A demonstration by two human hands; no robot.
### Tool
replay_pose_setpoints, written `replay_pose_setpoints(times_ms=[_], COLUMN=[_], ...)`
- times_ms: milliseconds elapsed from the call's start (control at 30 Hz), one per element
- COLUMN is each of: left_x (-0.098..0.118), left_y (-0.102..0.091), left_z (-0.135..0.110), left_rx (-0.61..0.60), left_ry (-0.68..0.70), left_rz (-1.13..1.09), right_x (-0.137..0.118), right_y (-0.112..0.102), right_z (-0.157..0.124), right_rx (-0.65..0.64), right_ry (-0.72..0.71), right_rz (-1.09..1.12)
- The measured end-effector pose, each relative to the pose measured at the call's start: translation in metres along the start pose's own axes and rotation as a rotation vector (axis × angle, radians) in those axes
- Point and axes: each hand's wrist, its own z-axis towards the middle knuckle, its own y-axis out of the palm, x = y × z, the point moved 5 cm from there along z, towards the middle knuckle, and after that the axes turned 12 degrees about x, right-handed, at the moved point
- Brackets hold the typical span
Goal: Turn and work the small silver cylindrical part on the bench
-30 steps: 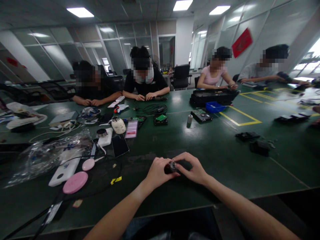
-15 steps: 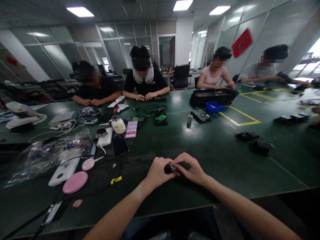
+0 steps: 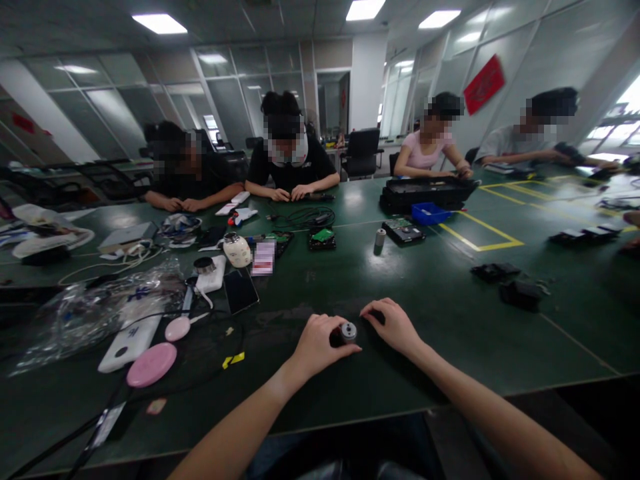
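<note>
**Q:** How is the hold best performed, taken from left to right?

**A:** Left hand (image 3: 320,341): its fingers and thumb are closed around the side of the metal cylinder (image 3: 349,331). Apply light, even pressure low on the body so that the upper face points up and does not tilt. Leave that face uncovered for inspection. Right hand (image 3: 395,328): its fingers are curled, apart from the cylinder; whether the tips pinch anything small cannot be told. Approach the upper face squarely, without pushing sideways

**Q:** Where does the cylinder lie relative to each hand?

**A:** Read across the table (image 3: 310,413). The pink disc (image 3: 151,365) and the dark phone (image 3: 241,291) are left of both hands. Next comes the left hand, with the cylinder at its right side, between thumb and fingers. Whether its base touches the table cannot be told. A narrow gap follows, then the right hand, just beside the cylinder and not touching it. A black part (image 3: 520,294) sits well apart, farther right
</note>
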Motion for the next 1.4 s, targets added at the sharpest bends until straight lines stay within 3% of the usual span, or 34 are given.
replay_pose_setpoints(times_ms=[267,433,633,900,1400], left_x=[0.001,0.000,0.000,0.000,0.000], left_y=[-0.002,-0.002,0.001,0.004,0.003], left_z=[0.001,0.000,0.001,0.002,0.001], left_rx=[-0.002,0.002,-0.007,-0.011,0.003], left_ry=[-0.012,-0.016,-0.002,0.000,-0.005], left_rz=[-0.006,-0.001,-0.013,-0.017,-0.029], right_x=[-0.003,-0.027,-0.056,-0.058,-0.056], right_y=[-0.003,-0.014,-0.006,-0.004,-0.012], right_z=[-0.001,0.001,-0.010,-0.011,-0.008], right_rx=[0.064,0.165,0.074,0.048,0.111], right_ry=[-0.052,-0.143,-0.302,-0.332,-0.211], right_rz=[-0.007,0.273,0.504,0.479,0.375])
